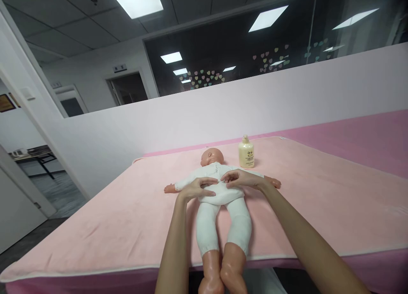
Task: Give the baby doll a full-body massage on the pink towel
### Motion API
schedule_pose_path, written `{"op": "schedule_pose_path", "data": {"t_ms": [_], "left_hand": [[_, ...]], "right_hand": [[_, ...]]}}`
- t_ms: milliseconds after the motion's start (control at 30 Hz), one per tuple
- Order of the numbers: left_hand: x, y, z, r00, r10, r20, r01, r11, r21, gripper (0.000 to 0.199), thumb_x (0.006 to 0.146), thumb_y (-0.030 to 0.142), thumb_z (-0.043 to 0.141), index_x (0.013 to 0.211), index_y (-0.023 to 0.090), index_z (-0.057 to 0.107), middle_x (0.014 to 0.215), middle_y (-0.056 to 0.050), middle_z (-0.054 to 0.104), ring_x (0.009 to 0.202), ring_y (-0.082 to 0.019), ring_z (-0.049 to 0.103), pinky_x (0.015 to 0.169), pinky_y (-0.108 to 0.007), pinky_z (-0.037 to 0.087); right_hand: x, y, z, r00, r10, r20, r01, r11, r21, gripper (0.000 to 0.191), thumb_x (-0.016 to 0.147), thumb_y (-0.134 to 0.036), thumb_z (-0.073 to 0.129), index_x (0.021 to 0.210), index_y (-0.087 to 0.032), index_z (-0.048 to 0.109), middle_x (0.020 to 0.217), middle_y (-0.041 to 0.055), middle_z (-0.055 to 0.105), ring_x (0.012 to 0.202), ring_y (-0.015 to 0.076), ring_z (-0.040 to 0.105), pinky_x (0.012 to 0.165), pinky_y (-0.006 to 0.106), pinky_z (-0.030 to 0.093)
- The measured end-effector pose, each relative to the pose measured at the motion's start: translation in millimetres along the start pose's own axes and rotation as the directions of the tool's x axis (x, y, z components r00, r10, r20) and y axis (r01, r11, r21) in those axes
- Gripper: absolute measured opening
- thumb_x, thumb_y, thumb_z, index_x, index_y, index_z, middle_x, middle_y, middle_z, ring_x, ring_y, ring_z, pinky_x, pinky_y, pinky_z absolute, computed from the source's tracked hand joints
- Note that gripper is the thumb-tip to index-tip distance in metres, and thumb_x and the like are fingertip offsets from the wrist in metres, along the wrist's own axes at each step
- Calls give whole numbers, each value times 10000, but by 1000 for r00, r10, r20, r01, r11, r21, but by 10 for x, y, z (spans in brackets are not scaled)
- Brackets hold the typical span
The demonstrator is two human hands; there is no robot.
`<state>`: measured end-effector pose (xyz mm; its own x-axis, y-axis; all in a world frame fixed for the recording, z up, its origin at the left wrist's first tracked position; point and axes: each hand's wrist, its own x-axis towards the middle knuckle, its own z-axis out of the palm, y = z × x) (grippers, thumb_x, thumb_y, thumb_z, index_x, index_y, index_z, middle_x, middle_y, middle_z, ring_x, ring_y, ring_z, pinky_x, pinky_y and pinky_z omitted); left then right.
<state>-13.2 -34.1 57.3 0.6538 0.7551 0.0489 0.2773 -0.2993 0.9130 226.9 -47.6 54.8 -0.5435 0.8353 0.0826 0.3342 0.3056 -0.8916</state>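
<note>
A baby doll (223, 196) in a white outfit lies on a pink blanket (134, 217), its head at the far end, turned to the left, and its feet over the near edge. My left hand (199, 188) rests at the left side of the doll's belly, thumb and fingers apart. Across from it, my right hand (240, 178) touches the belly's upper right side with curved, parted fingers. Neither hand holds anything. A small gap separates the fingertips of the two hands.
A pale yellow pump bottle (246, 153) stands beyond my right hand, to the right of the doll's head. Behind the blanket runs a low white wall (204, 120) with dark glass above. The doll's arms stretch out sideways.
</note>
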Motion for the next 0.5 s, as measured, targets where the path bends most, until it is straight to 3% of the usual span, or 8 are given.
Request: {"op": "schedule_pose_path", "data": {"t_ms": [100, 200, 367, 500], "left_hand": [[75, -50, 13, 995, -53, -80, 57, 997, 51, 446, 548, 304, 786, 964, 175, 693, 942, -64, 651, 947, -216, 564, 768, -281, 448], [140, -81, 44, 986, -97, -139, 102, 994, 32, 376, 511, 293, 792, 849, 152, 709, 702, -19, 599, 711, -143, 543, 610, -238, 403], [166, -100, 65, 975, -119, -190, 109, 992, -60, 342, 460, 221, 792, 785, 146, 718, 634, 0, 567, 613, -103, 479, 528, -215, 325], [164, -103, 70, 971, -132, -199, 115, 989, -95, 330, 463, 207, 779, 780, 140, 718, 583, 12, 545, 558, -87, 451, 499, -210, 300]], "right_hand": [[41, 77, 7, 996, 3, -87, 5, 996, 94, 382, 679, -377, 681, 1030, -230, 655, 952, 33, 638, 969, 200, 549, 877, 318, 406], [100, 176, 15, 982, 35, -184, 4, 978, 210, 378, 668, -351, 696, 1016, -209, 658, 924, 39, 640, 910, 178, 563, 833, 293, 425], [212, 348, 3, 920, 130, -369, 24, 922, 386, 390, 633, -312, 732, 988, -175, 649, 774, 34, 628, 691, 127, 555, 678, 254, 451], [268, 446, -11, 900, 143, -411, 42, 912, 409, 399, 612, -281, 749, 978, -165, 639, 737, 26, 613, 619, 112, 538, 626, 249, 455]]}}
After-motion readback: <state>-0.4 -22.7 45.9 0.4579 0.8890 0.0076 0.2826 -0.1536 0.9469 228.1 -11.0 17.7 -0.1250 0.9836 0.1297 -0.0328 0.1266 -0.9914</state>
